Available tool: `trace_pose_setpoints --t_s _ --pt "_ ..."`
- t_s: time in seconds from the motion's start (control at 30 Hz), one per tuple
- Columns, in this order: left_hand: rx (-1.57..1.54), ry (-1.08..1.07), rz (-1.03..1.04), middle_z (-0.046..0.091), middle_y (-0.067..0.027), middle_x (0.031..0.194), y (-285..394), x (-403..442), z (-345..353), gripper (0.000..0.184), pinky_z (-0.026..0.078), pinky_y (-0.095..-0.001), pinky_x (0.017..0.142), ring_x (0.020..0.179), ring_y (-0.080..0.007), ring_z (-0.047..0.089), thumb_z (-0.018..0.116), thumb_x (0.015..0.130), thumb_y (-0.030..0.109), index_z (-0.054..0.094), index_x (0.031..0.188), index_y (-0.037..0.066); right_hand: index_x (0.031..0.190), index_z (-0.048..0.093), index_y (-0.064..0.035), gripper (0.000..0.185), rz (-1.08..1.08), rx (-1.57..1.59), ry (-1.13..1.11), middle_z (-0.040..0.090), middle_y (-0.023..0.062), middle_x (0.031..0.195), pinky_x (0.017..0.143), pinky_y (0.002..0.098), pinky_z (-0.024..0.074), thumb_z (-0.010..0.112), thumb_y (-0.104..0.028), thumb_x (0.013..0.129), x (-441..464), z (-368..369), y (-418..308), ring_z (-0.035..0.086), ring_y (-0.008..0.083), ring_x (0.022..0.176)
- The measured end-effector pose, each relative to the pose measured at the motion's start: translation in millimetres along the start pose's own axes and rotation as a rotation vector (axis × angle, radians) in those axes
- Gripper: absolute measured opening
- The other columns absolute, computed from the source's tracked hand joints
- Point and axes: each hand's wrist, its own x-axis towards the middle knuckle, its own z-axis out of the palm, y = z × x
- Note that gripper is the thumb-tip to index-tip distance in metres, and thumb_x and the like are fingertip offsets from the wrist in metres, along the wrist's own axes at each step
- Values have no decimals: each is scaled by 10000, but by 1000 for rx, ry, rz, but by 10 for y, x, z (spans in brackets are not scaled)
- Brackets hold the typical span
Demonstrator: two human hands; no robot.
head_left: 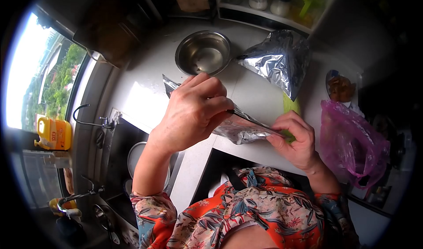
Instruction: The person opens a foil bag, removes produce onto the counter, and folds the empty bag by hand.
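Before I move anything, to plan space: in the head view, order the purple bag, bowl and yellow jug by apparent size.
1. Purple bag
2. Bowl
3. Yellow jug

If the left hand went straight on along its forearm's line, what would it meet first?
Beyond the foil bag it holds, the left hand would probably meet the metal bowl; depth is unclear, so it might pass overhead.

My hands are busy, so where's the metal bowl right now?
In the head view, the metal bowl sits on the counter at upper centre, just beyond your left hand and left of the foil bag lying there.
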Motion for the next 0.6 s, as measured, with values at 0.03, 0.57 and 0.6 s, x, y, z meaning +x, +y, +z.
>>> trace_pose_setpoints --t_s 0.03,0.57,0.6 --pt "-2 1 0 588 -22 795 -3 1 -8 212 486 -322 593 734 -195 577 789 585 78 710 780 107 835 604 -18 173 -13 -23 1 591 89 792 603 307 455 737 -6 725 -26 0 33 556 208 682" --pt "52 10 -94 543 -20 767 -163 -41 -116 185 495 -343 652 743 -200 561 783 595 94 680 748 98 789 613 -21 134 -77 -88 55 584 75 730 600 319 450 732 1 731 4 18 26 547 225 663" --pt "41 9 -86 543 -22 769 -166 -37 -106 182 493 -343 656 746 -202 560 779 595 88 677 746 96 791 614 -21 138 -80 -93 54 584 74 731 601 318 450 733 4 727 8 18 28 547 224 663"
